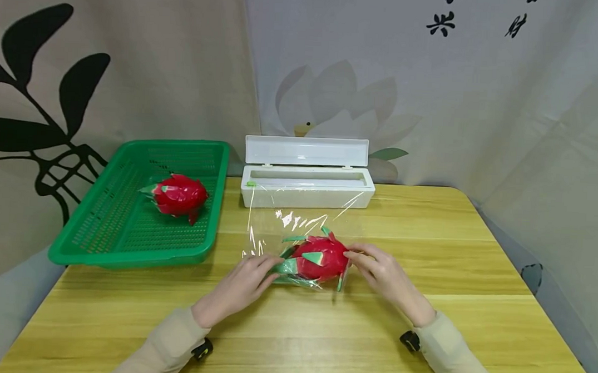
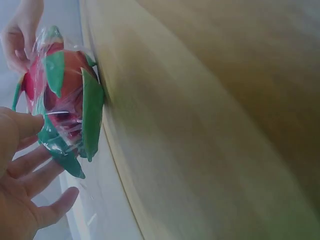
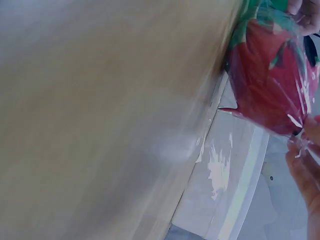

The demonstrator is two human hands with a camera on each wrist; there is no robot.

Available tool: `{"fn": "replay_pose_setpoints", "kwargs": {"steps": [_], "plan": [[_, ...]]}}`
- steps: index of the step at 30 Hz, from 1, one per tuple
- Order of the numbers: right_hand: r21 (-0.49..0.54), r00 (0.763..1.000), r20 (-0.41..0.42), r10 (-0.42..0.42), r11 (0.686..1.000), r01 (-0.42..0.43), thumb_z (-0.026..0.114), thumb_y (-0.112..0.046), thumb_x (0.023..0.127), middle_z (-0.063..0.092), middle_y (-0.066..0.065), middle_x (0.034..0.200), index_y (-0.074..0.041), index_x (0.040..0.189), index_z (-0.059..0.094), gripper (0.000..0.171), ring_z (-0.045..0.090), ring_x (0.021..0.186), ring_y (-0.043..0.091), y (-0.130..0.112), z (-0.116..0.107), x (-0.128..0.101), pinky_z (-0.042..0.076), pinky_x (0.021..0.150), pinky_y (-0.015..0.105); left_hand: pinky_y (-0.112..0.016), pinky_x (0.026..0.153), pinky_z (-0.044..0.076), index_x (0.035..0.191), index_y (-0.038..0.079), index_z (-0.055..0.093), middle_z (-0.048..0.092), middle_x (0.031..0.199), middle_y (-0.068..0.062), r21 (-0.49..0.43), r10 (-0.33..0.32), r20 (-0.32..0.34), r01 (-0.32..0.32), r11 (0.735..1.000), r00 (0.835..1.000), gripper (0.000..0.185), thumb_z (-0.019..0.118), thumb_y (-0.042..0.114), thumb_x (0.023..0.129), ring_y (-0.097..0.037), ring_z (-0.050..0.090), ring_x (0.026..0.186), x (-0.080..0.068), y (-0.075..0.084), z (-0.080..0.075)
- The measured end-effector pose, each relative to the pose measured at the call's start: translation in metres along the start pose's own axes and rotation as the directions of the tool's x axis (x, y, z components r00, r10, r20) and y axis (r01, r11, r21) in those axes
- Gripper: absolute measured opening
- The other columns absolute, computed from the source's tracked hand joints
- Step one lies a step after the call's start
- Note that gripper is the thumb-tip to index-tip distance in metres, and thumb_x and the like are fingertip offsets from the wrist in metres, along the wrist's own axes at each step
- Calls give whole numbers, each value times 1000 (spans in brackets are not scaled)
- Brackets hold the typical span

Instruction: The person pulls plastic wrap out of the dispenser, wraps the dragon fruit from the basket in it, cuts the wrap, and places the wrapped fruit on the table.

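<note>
A red dragon fruit (image 1: 321, 258) with green-tipped scales lies on its side on the table, partly covered by clear cling film (image 1: 292, 219). The film stretches from the fruit back to a white cling film box (image 1: 306, 189). At the fruit's leafy left end, my left hand (image 1: 242, 281) holds the wrapped green tips; thumb and fingers are around them in the left wrist view. My right hand (image 1: 385, 274) is at the fruit's right end, where its fingertips pinch gathered film (image 3: 299, 142) in the right wrist view.
A green plastic basket (image 1: 209, 227) stands at the left with a second dragon fruit (image 1: 180, 195) in it. The white box has its lid (image 1: 306, 151) raised, and a green slider (image 1: 251, 184) sits at its front left. A curtain (image 1: 184, 64) hangs behind the wooden table (image 1: 292, 336).
</note>
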State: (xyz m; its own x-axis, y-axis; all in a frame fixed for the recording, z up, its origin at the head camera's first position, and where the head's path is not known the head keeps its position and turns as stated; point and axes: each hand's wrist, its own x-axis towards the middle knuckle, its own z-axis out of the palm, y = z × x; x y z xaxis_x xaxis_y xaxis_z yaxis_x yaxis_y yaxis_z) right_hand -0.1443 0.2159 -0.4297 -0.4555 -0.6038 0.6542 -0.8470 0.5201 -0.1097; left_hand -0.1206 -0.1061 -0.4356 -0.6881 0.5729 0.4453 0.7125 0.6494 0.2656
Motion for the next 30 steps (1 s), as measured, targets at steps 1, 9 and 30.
{"fn": "replay_pose_setpoints", "kwargs": {"steps": [1, 9, 30], "plan": [[9, 1000, -11, 9, 1000, -9, 63, -7, 91, 68, 10, 107, -4, 103, 71, 15, 67, 96, 22, 0, 1, 1, 56, 81, 31, -38, 88, 55, 115, 7, 63, 70, 107, -4, 3, 3, 2, -3, 1000, 1000, 30, 69, 16, 87, -19, 68, 97, 0, 0, 0], [-6, 998, -56, 26, 1000, -26, 73, 1, 76, 71, 10, 103, -3, 96, 73, 20, 68, 93, 23, 1, 4, 5, 56, 80, 32, -38, 87, 55, 108, 4, 63, 71, 103, -5, 5, 30, 10, -30, 1000, 999, 27, 71, 15, 84, -19, 68, 93, 3, 0, 1], [-105, 974, 221, -45, 992, 70, 77, -41, 72, 46, 23, 142, -14, 135, 54, 72, 58, 118, 36, -3, 2, 4, 57, 82, 35, -39, 87, 56, 109, 2, 61, 70, 107, -10, 8, 1, 43, -1, 1000, 999, 44, 79, 23, 75, -24, 69, 95, 4, 0, 1]]}}
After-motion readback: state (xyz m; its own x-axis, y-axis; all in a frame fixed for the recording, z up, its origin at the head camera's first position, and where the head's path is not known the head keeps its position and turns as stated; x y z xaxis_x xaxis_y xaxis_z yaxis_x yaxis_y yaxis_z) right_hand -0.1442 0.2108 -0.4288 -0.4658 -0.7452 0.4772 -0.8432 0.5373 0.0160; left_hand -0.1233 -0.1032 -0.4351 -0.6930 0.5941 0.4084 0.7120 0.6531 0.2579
